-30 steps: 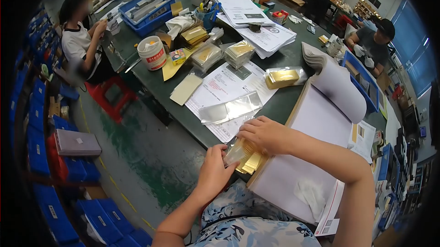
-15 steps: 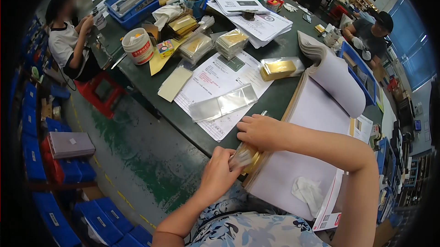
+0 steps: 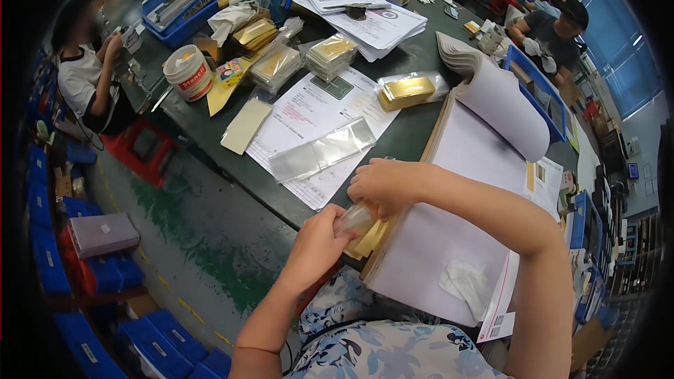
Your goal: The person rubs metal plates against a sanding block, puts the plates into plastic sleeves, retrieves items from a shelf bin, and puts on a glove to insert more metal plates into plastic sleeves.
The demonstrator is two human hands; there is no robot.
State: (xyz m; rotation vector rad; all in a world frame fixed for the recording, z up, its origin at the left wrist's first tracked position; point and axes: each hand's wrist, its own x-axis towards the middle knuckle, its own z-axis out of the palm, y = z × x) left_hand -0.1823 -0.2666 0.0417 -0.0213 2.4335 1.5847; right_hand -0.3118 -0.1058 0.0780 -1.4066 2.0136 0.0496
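Observation:
Near the table's edge, my left hand (image 3: 317, 240) is closed around one end of a clear plastic sleeve (image 3: 355, 220). My right hand (image 3: 385, 184) curls over the sleeve's other end, its fingertips partly hidden. A gold piece (image 3: 370, 238) shows just below the sleeve, beside the big paper stack; whether it touches the sleeve I cannot tell. Ahead of my hands, flat empty plastic sleeves (image 3: 324, 151) lie on a printed sheet (image 3: 295, 126). A wrapped gold bundle (image 3: 408, 91) rests beyond them, and a cream card stack (image 3: 246, 126) lies to the left.
A thick stack of large sheets (image 3: 456, 238) with a curled far end lies on the right, a white cloth (image 3: 466, 284) on it. Wrapped bundles (image 3: 330, 56), a white tub (image 3: 188, 73) and a blue tray (image 3: 184, 10) stand farther back. Two people sit at left and far right.
The camera view has shifted, moving the table slightly left and up. My hands stay on the plastic sleeve, and more of the gold piece below it shows.

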